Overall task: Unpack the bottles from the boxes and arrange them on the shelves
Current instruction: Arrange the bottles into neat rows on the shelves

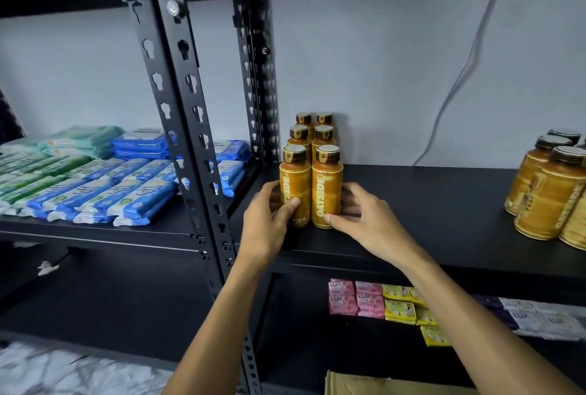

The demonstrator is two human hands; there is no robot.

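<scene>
Several orange Oatside bottles with dark caps stand in two rows at the left end of the black shelf [428, 204], against the upright. My left hand [269, 214] grips the front left bottle [294, 182], thumb across its label. My right hand [358, 214] holds the front right bottle [326, 185] low down, thumb at its base and fingers round its far side. Both bottles stand upright on the shelf. A second group of the same bottles [551, 191] stands at the shelf's right end. A cardboard box [364, 383] shows at the bottom edge.
A black slotted post [190, 128] divides this shelf from the left bay, which holds blue and green packets [95, 179]. Pink, yellow and white soap packets [396, 302] lie on the shelf below. A white cable [466, 71] hangs down the wall.
</scene>
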